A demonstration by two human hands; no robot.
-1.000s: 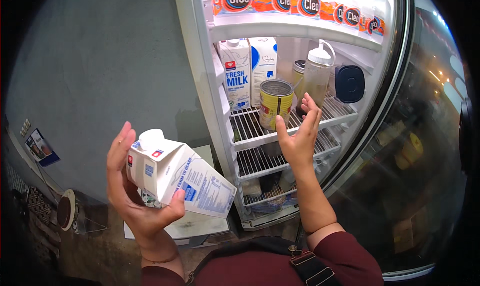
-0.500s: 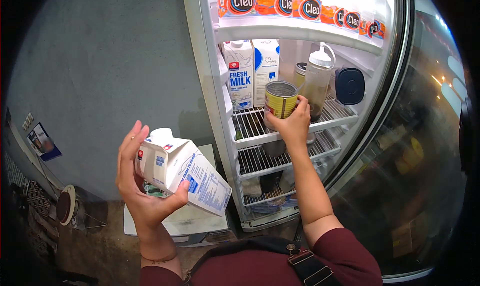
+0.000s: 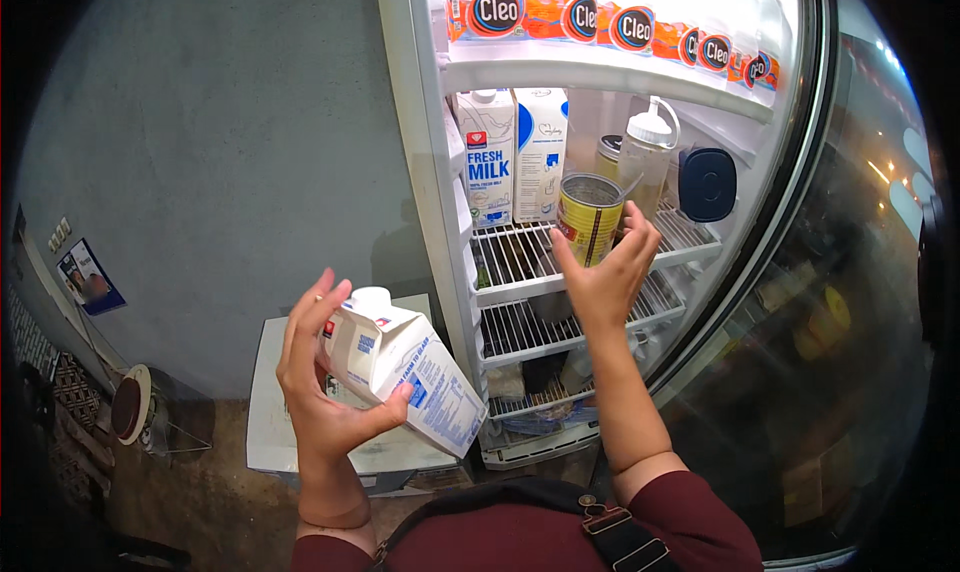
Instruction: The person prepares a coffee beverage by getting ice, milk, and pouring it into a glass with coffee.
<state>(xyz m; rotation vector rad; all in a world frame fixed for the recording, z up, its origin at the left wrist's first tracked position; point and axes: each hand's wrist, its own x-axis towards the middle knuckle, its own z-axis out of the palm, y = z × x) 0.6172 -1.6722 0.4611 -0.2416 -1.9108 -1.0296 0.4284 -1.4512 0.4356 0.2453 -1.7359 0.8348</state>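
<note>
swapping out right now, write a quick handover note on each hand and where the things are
Left hand: holds a white milk carton, tilted, cap up-left, outside the fridge.
Right hand: grip on an open yellow can, at the front edge of the upper wire shelf; whether it rests on the shelf is unclear.
On that shelf behind: two upright milk cartons, a clear squeeze bottle, a dark-lidded container.
Done: fridge door open, both items in hand.
Left: can and carton are both not yet released.

Grey plaster wall point(image 3: 200, 152) left of lit open fridge point(image 3: 420, 172); white box point(image 3: 270, 422) below wall, brown floor point(image 3: 200, 502).
</note>
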